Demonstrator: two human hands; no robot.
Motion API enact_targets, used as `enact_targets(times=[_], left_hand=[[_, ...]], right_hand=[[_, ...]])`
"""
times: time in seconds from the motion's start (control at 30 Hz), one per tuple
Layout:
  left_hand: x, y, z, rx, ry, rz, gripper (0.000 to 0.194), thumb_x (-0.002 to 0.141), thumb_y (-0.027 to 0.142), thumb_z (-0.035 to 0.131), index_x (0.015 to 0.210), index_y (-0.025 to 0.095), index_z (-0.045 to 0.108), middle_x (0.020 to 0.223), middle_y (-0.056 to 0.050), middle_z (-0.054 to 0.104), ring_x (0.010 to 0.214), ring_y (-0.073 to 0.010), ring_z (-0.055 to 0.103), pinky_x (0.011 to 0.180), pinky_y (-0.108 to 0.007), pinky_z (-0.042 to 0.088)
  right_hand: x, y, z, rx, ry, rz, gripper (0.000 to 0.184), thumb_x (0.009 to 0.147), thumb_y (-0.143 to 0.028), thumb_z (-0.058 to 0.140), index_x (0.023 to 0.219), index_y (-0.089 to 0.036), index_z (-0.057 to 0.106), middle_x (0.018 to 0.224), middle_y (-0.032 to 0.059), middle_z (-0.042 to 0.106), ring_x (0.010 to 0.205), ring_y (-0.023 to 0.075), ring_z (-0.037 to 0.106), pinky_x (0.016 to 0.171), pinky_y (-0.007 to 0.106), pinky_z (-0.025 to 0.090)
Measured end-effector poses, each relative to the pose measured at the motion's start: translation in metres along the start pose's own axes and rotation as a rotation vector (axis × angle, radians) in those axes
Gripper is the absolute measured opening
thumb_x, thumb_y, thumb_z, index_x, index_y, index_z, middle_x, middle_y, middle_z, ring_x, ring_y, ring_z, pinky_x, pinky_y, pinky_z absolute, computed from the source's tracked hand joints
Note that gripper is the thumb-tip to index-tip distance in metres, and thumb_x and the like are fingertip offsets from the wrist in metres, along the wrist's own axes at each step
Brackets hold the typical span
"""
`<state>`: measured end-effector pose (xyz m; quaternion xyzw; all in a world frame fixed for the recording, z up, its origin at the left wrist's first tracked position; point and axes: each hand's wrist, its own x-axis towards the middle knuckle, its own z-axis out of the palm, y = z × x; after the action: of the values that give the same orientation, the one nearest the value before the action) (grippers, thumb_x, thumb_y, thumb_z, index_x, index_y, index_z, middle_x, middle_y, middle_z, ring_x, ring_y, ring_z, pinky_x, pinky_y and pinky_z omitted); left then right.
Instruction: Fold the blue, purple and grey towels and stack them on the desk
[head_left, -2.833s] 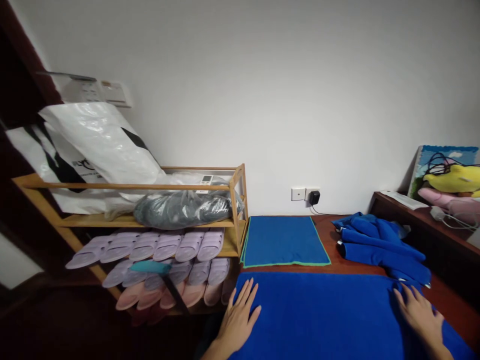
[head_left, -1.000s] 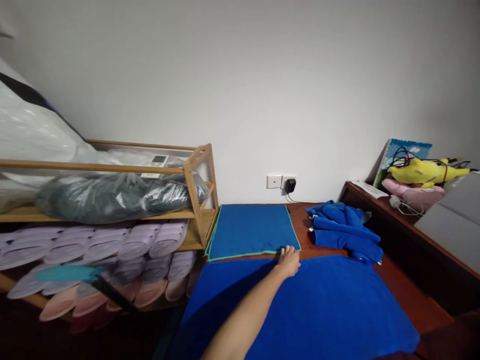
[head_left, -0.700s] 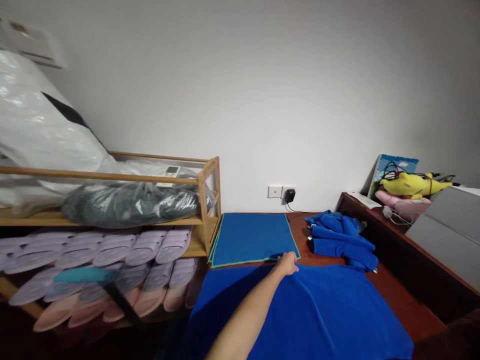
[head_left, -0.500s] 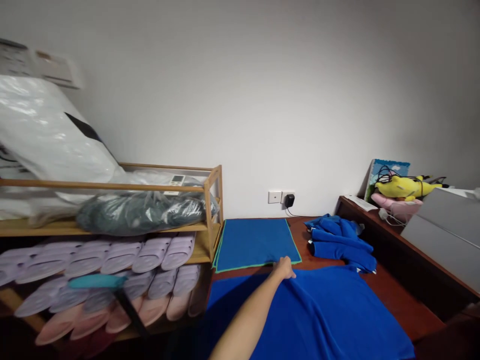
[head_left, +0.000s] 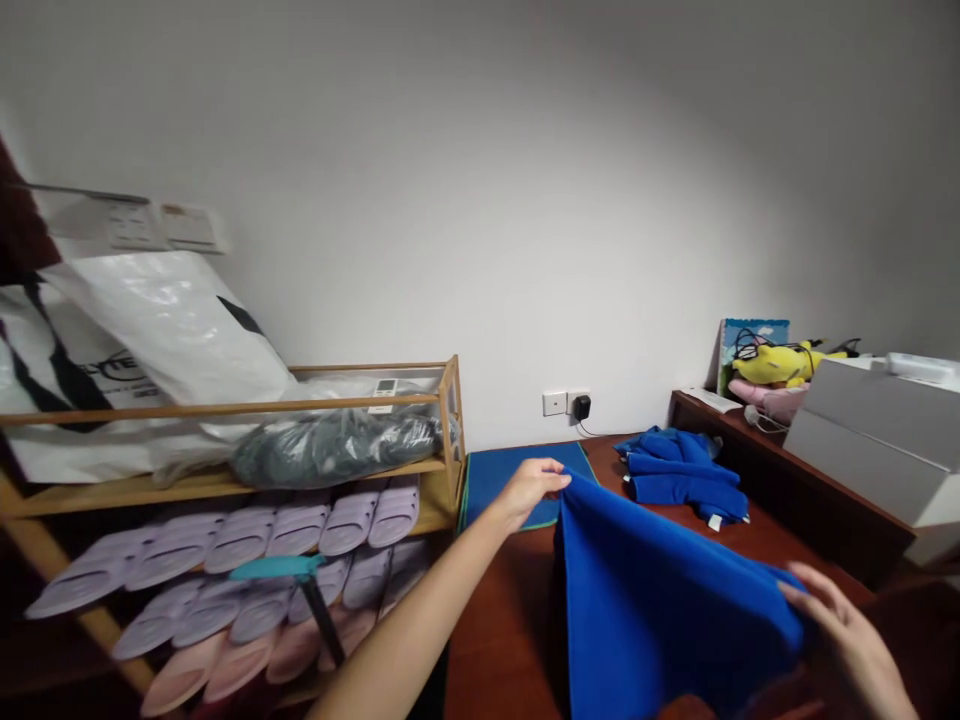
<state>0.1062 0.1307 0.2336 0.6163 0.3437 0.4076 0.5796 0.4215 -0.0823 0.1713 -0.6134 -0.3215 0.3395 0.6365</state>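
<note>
A plain blue cloth (head_left: 660, 590) hangs stretched between my two hands, lifted off the reddish-brown table. My left hand (head_left: 531, 490) pinches its upper left corner between thumb and fingers. At the other end, my right hand (head_left: 840, 620) grips the right edge, its thumb and fingers around the fabric. Behind my left hand lies a flat stack of blue cloths with green edging (head_left: 495, 490), partly covered by the hand and the raised cloth. Farther right on the table sits a crumpled heap of blue cloths (head_left: 679, 470) with small white tags.
A wooden rack (head_left: 450, 430) at the left holds plastic bags and rows of slippers (head_left: 352, 525). A black plug (head_left: 581, 407) sits in the wall socket. On the raised right ledge are a yellow plush toy (head_left: 780, 368) and grey boxes (head_left: 877, 425).
The blue cloth, spread flat on the table before, is now raised and pulled taut. My right hand has come into view holding its right side. The camera view has shifted a little.
</note>
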Motion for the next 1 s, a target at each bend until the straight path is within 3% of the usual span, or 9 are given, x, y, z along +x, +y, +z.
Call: enact_targets(times=[0.1, 0.2, 0.27, 0.37, 0.53, 0.83, 1.0], left_hand=[[-0.026, 0.030, -0.015, -0.010, 0.102, 0.095, 0.042, 0.058, 0.042, 0.078, 0.081, 0.019, 0.051, 0.059, 0.005, 0.058, 0.055, -0.0102, 0.053, 0.057, -0.023, 0.039], [-0.047, 0.055, -0.029, 0.003, 0.204, 0.172, 0.040, 0.060, 0.040, 0.077, 0.081, 0.021, 0.048, 0.060, 0.005, 0.060, 0.055, -0.0101, 0.053, 0.056, -0.022, 0.038], [-0.058, 0.069, -0.037, 0.009, 0.244, 0.204, 0.040, 0.060, 0.041, 0.076, 0.080, 0.021, 0.048, 0.062, 0.004, 0.061, 0.055, -0.0104, 0.053, 0.055, -0.022, 0.039], [-0.070, 0.082, -0.046, 0.019, 0.279, 0.241, 0.039, 0.059, 0.042, 0.076, 0.078, 0.021, 0.049, 0.060, 0.004, 0.060, 0.054, -0.0103, 0.053, 0.054, -0.022, 0.038], [-0.079, 0.090, -0.059, 0.036, 0.321, 0.281, 0.037, 0.058, 0.043, 0.076, 0.074, 0.020, 0.051, 0.057, 0.005, 0.059, 0.053, -0.0098, 0.051, 0.054, -0.022, 0.037], [-0.080, 0.093, -0.065, 0.031, 0.359, 0.303, 0.033, 0.058, 0.042, 0.076, 0.072, 0.019, 0.056, 0.057, 0.005, 0.057, 0.053, -0.0097, 0.051, 0.053, -0.022, 0.037], [-0.075, 0.088, -0.069, 0.040, 0.357, 0.288, 0.033, 0.058, 0.042, 0.076, 0.073, 0.018, 0.060, 0.056, 0.004, 0.057, 0.053, -0.0099, 0.051, 0.053, -0.022, 0.039]], right_hand=[[0.013, -0.036, 0.015, 0.094, -0.098, 0.033, 0.070, 0.063, -0.047, 0.074, 0.126, -0.026, 0.055, 0.083, 0.0052, 0.071, 0.069, 0.0228, 0.064, 0.058, 0.030, 0.050], [0.019, -0.063, 0.031, 0.019, -0.137, -0.028, 0.052, 0.056, -0.044, 0.079, 0.102, -0.021, 0.070, 0.086, 0.0062, 0.071, 0.080, 0.0227, 0.063, 0.063, 0.026, 0.050], [0.021, -0.072, 0.041, -0.026, -0.104, -0.086, 0.044, 0.056, -0.046, 0.079, 0.092, -0.020, 0.073, 0.087, 0.0056, 0.071, 0.080, 0.0208, 0.061, 0.061, 0.024, 0.048], [0.024, -0.076, 0.055, 0.030, -0.137, -0.132, 0.043, 0.062, -0.050, 0.075, 0.093, -0.020, 0.073, 0.088, 0.0053, 0.071, 0.078, 0.0188, 0.060, 0.059, 0.023, 0.048], [0.031, -0.079, 0.073, 0.106, -0.280, -0.085, 0.049, 0.062, -0.046, 0.077, 0.102, -0.019, 0.070, 0.088, 0.0057, 0.072, 0.076, 0.0181, 0.062, 0.063, 0.025, 0.049], [0.062, -0.072, 0.096, 0.134, -0.210, -0.038, 0.042, 0.048, -0.034, 0.085, 0.084, -0.018, 0.073, 0.079, 0.0050, 0.071, 0.071, 0.0178, 0.062, 0.059, 0.027, 0.047], [0.068, -0.067, 0.102, 0.199, -0.249, -0.025, 0.043, 0.051, -0.031, 0.083, 0.091, -0.021, 0.071, 0.080, 0.0041, 0.072, 0.075, 0.0200, 0.065, 0.063, 0.030, 0.050]])
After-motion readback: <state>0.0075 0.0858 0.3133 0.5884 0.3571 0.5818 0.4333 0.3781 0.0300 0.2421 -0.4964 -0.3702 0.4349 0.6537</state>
